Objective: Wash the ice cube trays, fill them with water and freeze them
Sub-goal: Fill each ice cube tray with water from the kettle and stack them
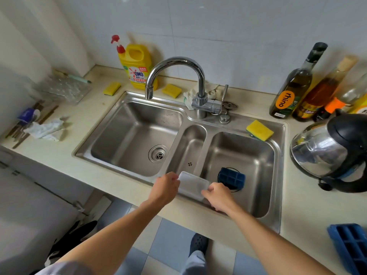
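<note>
Both my hands hold a white translucent lid [193,184] over the front edge of the steel sink [198,118]. My left hand [165,188] grips the lid's left end and my right hand [219,196] grips its right end. A dark blue ice cube tray [232,179] lies in the right basin, over the drain, just beyond my right hand. A second blue ice cube tray [350,247] sits on the counter at the lower right, partly cut off by the frame edge. The chrome faucet [178,76] points over the left basin; no water is visible.
A yellow detergent bottle [137,66] and yellow sponges [259,130] stand around the sink rim. A steel kettle [333,151] and oil bottles [294,84] crowd the right counter. A crumpled cloth [46,129] and chopsticks lie on the left counter.
</note>
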